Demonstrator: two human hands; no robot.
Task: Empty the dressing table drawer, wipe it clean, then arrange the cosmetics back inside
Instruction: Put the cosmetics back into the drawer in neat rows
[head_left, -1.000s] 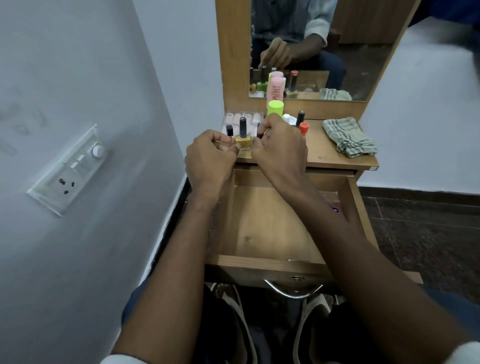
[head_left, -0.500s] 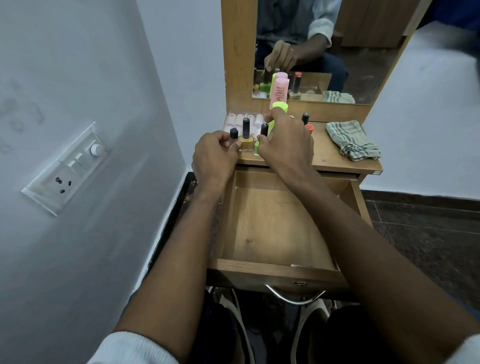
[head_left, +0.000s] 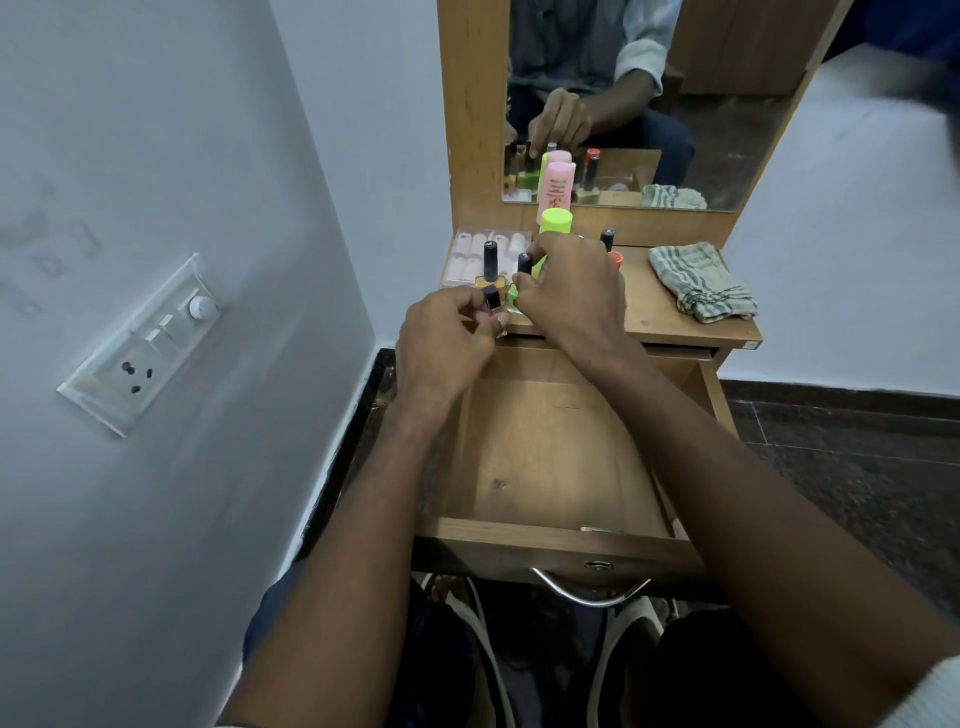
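Almost nothing here can be read. The pink bottle (head_left: 557, 189) standing at the back of the dressing table top, just before the mirror, bears red print on its front, but the letters are too small and blurred to make out. A small pale sticker (head_left: 751, 344) sits on the right front edge of the table top; its marks cannot be told either. No other text, brand, number or sign shows legibly.

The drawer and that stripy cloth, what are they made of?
The drawer looks like wood or wood-look board: brown, matte, with grain and a dark knot. The stripy cloth looks like soft woven fabric, probably cotton: it lies crumpled in folds.
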